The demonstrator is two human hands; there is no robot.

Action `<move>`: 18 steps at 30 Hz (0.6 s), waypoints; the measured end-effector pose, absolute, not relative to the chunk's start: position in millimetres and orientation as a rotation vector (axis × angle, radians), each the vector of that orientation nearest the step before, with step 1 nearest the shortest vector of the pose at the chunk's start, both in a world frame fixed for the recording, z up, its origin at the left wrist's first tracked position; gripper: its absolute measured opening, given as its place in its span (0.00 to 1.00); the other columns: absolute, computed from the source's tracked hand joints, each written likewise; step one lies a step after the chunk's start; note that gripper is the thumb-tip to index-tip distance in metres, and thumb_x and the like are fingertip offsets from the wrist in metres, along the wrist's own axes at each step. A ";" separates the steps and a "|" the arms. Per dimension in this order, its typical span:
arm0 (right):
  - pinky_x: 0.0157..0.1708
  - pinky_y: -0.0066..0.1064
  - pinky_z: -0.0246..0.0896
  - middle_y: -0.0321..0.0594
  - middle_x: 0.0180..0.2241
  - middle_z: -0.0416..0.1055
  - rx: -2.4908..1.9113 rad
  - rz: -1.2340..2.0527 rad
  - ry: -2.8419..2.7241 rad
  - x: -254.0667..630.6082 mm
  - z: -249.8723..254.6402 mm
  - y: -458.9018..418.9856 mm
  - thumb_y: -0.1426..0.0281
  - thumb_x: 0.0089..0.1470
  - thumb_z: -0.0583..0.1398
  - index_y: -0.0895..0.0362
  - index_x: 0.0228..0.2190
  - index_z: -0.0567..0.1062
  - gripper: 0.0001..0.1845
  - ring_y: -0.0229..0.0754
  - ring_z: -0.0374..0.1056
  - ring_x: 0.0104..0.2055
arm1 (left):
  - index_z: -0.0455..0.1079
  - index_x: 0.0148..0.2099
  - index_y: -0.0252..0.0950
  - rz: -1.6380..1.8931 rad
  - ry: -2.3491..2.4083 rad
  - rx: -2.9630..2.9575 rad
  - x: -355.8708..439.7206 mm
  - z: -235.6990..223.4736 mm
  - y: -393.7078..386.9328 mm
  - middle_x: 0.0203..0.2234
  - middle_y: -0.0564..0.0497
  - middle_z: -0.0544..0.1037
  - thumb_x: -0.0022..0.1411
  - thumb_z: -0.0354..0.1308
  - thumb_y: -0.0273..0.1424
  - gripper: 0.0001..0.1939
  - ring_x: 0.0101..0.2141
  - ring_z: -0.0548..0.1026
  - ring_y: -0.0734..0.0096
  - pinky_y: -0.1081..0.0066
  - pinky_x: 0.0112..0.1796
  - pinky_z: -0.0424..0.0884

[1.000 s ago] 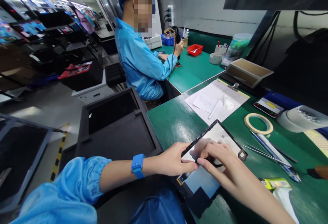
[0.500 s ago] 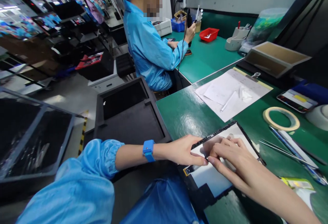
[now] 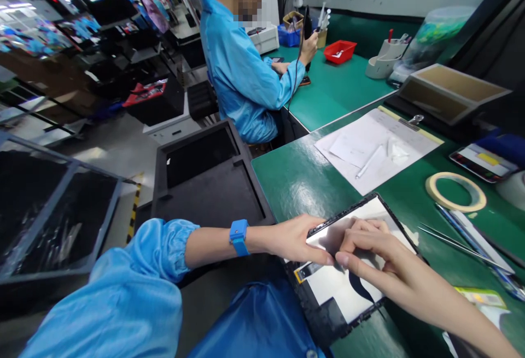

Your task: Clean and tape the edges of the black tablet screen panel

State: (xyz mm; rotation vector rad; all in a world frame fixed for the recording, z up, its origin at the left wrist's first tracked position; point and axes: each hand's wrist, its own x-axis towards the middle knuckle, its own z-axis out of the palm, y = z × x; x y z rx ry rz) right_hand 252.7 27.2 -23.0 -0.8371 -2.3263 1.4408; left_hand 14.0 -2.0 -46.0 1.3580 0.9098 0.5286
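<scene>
A tablet-sized display panel with a black frame and a white back lies tilted at the front edge of the green bench. A dark flex strip with a gold-coloured edge sits on its left side. My left hand grips the panel's upper left edge, thumb on the white face and fingers underneath. Over the middle of the panel, my right hand is curled with thumb and forefinger together near my left thumb; whatever they may pinch is hidden. Below that hand a dark curved shape shows against the white; I cannot tell if it is a strip or a shadow.
Right of the panel lie tweezers, pens and a tape roll. A clipboard with papers lies behind it. Left of the bench stands a black tray. A co-worker in blue sits at the adjoining bench.
My right hand has shifted slightly, and its fingers are more curled. The dark curved shape below it shows more plainly. My left hand keeps its grip on the panel.
</scene>
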 end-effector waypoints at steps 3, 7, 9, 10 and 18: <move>0.41 0.41 0.60 0.43 0.35 0.74 -0.856 1.471 -2.342 254.0 -21.7 27.3 0.32 0.71 0.56 0.51 0.30 0.80 0.39 0.51 0.66 0.40 | 0.65 0.31 0.40 0.526 0.908 1.338 14.2 -42.7 -2.1 0.23 0.61 0.65 0.58 0.73 0.40 0.18 0.27 0.60 0.74 0.72 0.26 0.61; 0.41 0.39 0.58 0.42 0.34 0.72 -0.866 1.537 -2.287 252.9 -23.8 28.6 0.35 0.71 0.60 0.52 0.29 0.80 0.36 0.49 0.65 0.40 | 0.66 0.32 0.39 0.527 0.910 1.306 15.2 -40.5 -1.6 0.24 0.60 0.66 0.58 0.72 0.40 0.18 0.28 0.61 0.73 0.72 0.28 0.62; 0.40 0.38 0.59 0.42 0.33 0.72 -0.878 1.569 -2.226 251.6 -24.2 29.8 0.36 0.70 0.62 0.53 0.26 0.78 0.36 0.48 0.65 0.39 | 0.67 0.33 0.39 0.524 0.907 1.299 15.6 -41.2 -1.5 0.25 0.60 0.66 0.58 0.72 0.40 0.17 0.28 0.62 0.73 0.72 0.28 0.62; 0.38 0.37 0.59 0.42 0.31 0.71 -0.885 1.577 -2.194 251.3 -23.9 30.5 0.35 0.69 0.62 0.54 0.24 0.75 0.38 0.47 0.65 0.37 | 0.68 0.33 0.38 0.524 0.908 1.296 15.7 -41.9 -1.7 0.25 0.59 0.67 0.57 0.72 0.40 0.17 0.28 0.63 0.73 0.72 0.29 0.62; 0.28 0.33 0.53 0.38 0.23 0.63 -1.042 1.397 -1.976 266.4 -8.4 39.7 0.36 0.71 0.61 0.56 0.21 0.67 0.41 0.40 0.59 0.27 | 0.72 0.38 0.37 0.505 0.948 1.237 14.1 -44.0 -6.6 0.29 0.55 0.74 0.56 0.74 0.41 0.18 0.32 0.70 0.68 0.70 0.33 0.68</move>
